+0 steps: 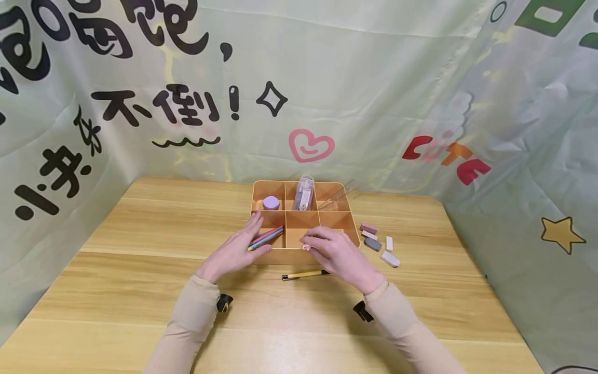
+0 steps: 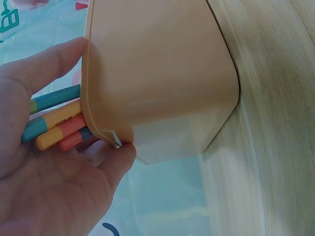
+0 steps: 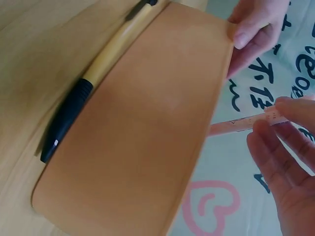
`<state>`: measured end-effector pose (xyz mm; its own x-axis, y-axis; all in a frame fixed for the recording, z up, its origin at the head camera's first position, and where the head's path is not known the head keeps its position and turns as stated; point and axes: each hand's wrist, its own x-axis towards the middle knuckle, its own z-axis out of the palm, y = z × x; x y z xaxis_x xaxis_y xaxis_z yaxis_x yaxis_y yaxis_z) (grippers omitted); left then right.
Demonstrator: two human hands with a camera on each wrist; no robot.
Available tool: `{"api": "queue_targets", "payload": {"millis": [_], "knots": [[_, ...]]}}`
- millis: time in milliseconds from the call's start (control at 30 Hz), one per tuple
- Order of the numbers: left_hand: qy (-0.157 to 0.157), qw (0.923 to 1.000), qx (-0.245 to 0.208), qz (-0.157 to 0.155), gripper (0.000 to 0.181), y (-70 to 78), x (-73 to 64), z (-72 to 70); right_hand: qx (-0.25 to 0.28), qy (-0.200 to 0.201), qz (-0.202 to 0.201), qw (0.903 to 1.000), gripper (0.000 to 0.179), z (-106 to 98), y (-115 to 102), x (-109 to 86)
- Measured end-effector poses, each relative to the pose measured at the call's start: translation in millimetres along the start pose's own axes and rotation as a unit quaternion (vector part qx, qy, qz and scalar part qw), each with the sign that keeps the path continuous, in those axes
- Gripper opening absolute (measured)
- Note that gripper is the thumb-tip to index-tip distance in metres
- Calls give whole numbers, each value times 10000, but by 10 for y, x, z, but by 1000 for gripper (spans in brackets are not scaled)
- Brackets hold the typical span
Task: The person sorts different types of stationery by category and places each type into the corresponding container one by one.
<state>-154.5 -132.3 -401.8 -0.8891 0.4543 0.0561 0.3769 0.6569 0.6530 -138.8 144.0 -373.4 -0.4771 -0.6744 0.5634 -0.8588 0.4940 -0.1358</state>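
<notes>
A tan six-compartment organizer box (image 1: pixel 275 256) stands on the table. My left hand (image 1: pixel 237 246) holds its front left corner, thumb at the front rim and fingers along the left side. Several coloured pens (image 2: pixel 54 123) lean in the front left compartment, sticking out beneath that palm. My right hand (image 1: pixel 334 252) pinches a pink pen (image 3: pixel 241 124) between thumb and fingers at the front middle compartment. In the right wrist view, the pen's far end passes behind the box's front wall.
A yellow and black pen (image 1: pixel 303 275) lies before the box. Several erasers (image 1: pixel 372 242) lie to its right. In the back compartments are a round purple container (image 1: pixel 271 202), a clear and white item (image 1: pixel 304 193) and thin clear strips (image 1: pixel 337 196). A printed curtain (image 1: pixel 374 78) surrounds the table.
</notes>
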Motion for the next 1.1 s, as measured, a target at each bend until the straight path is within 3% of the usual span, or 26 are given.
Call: {"api": "queue_targets", "payload": {"millis": [367,700,1100], "knots": [[15,10000,-21,-11,84,-3,-1,7,-307,-498,368,9976,18,215,76,52],[27,10000,-26,29,85,-17,2,11,-358,-632,677,9951,13,300,147,23],[6,10000,-58,-7,83,-8,8,17,-248,-759,672,9945,16,313,180,-17]]}}
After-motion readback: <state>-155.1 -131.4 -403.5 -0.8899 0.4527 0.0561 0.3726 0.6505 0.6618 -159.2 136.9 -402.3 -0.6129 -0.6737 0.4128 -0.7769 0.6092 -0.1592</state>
